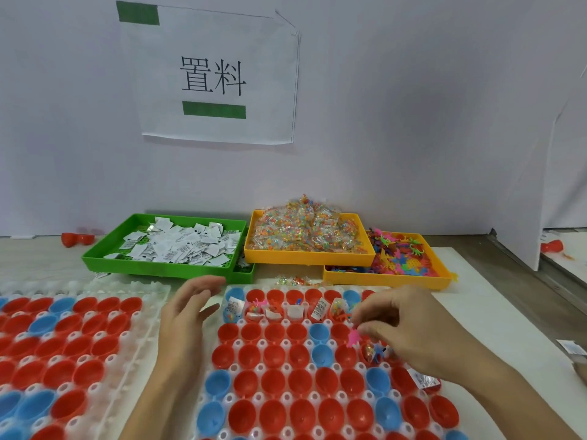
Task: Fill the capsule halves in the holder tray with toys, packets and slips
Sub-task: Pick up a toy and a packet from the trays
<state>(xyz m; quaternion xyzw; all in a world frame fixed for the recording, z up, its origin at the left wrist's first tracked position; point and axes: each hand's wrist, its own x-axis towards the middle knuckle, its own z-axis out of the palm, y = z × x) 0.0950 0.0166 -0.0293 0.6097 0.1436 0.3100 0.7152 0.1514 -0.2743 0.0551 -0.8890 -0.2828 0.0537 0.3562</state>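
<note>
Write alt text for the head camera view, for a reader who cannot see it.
A person's right hand pinches a small pink plastic toy over a clear holder tray of red and blue capsule halves, while the open left hand hovers beside it. Behind sit a green tray of white paper slips, an orange tray of clear packets and an orange tray of colourful toys.

Glossy red and blue plastic capsule halves [275,354] sit in a milky, translucent plastic holder tray [317,397]. The green bin [95,259] and 2 yellow bins [317,259] look like smooth, slightly shiny plastic. Slips [178,246] are matt white paper; packets [305,230] are crinkly clear film. The wall sign [212,77] is thin paper.
</note>
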